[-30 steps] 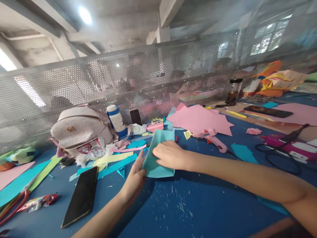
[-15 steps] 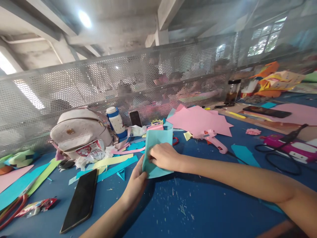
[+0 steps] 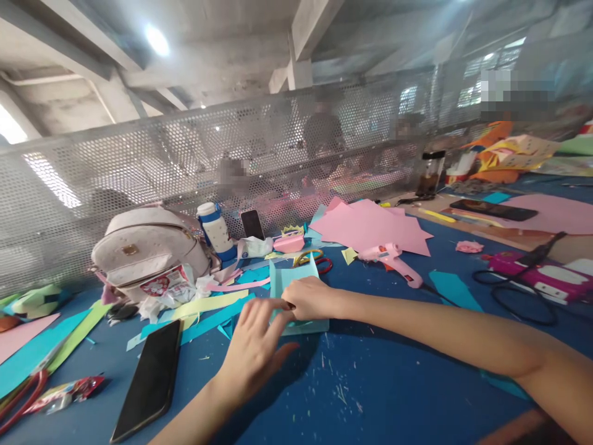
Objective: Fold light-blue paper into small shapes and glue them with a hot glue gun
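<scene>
A folded light-blue paper (image 3: pixel 279 276) rests on the blue table in front of me, its sides standing up. My right hand (image 3: pixel 308 298) is closed on it, knuckles up, the fingertips hidden inside the fold. From the left, my left hand (image 3: pixel 260 334) reaches over the paper's near left corner, its thumb spread apart and its fingertips close by the right hand's fingers. It holds nothing that I can see. Just behind the paper lie scissors with red handles (image 3: pixel 325 266).
A black phone (image 3: pixel 151 377) lies to the left, with a backpack (image 3: pixel 148 247) and a bottle (image 3: pixel 217 232) behind. Pink paper sheets (image 3: pixel 370 225) and a pink glue gun (image 3: pixel 391 259) with its cord are at right, near a magenta power strip (image 3: pixel 532 275). A perforated metal screen (image 3: pixel 176 154) closes off the back.
My left hand has let go of the paper's left edge and moved over toward the right hand. The paper has dropped from tilted up to flatter on the table, uncovering the scissors behind.
</scene>
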`<action>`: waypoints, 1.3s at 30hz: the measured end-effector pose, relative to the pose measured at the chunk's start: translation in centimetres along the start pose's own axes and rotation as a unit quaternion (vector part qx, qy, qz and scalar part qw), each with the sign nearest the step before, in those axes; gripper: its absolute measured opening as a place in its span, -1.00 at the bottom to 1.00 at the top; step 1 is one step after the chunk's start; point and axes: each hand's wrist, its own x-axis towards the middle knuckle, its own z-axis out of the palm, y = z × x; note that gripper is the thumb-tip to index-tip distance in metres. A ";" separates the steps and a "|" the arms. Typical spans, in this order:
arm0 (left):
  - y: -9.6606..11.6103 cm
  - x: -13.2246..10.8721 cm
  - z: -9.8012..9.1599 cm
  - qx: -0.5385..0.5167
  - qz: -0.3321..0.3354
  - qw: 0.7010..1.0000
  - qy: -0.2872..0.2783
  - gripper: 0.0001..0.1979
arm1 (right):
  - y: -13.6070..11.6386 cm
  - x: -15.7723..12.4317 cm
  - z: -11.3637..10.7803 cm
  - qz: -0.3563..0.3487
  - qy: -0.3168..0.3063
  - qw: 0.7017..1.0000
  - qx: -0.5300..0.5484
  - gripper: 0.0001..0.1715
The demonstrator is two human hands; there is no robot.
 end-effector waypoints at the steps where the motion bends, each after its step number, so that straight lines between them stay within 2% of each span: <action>1: 0.1 0.0 0.2 0.004 0.029 0.999 -0.035 -0.79 | 0.0 -0.2 -0.3 -0.004 -0.016 1.000 0.005 -0.78; 2: 0.2 0.0 0.5 0.001 0.052 0.997 -0.056 -0.84 | -0.1 -0.4 -0.6 -0.007 -0.033 0.999 0.010 -0.78; 6: -0.1 0.1 0.8 -0.027 0.090 0.993 -0.074 -0.72 | 0.2 -1.5 -1.8 -0.028 -0.117 0.991 0.049 -0.79; 10: -0.6 0.6 -0.5 -0.059 0.090 0.990 -0.092 -0.69 | 0.5 -3.3 -2.3 -0.066 -0.227 0.964 0.121 -0.79; 12: -0.8 0.8 -1.1 -0.072 0.076 0.991 -0.084 -0.67 | 0.3 -4.6 -2.6 -0.084 -0.248 0.952 0.157 -0.75; 15: -1.3 1.0 -1.4 -0.113 0.044 0.990 -0.068 -0.69 | -0.3 -6.7 -3.8 -0.112 -0.194 0.963 0.148 -0.76; 19: -2.0 1.0 -1.5 -0.205 0.016 0.974 -0.100 -0.72 | -1.0 -8.5 -5.9 -0.153 -0.069 0.968 0.187 -0.79; 22: -2.3 1.0 -1.5 -0.291 0.007 0.948 -0.127 -0.74 | -1.1 -8.3 -5.9 -0.184 0.047 0.970 0.153 -0.79; 25: -2.3 1.0 -1.1 -0.334 0.005 0.934 -0.127 -0.72 | -0.8 -7.1 -4.5 -0.223 0.102 0.968 0.059 -0.85; 31: -2.3 0.4 0.0 -0.345 -0.014 0.930 -0.126 -0.72 | -1.6 -5.9 -1.1 -0.298 0.114 0.939 -0.130 -0.86; 34: -2.3 0.4 0.0 -0.363 -0.026 0.923 -0.125 -0.73 | -2.7 -6.1 0.6 -0.302 0.123 0.923 -0.203 -0.86; 39: -1.9 0.6 -0.4 -0.345 -0.028 0.931 -0.117 -0.78 | -4.2 -6.6 2.6 -0.281 0.186 0.905 -0.259 -0.90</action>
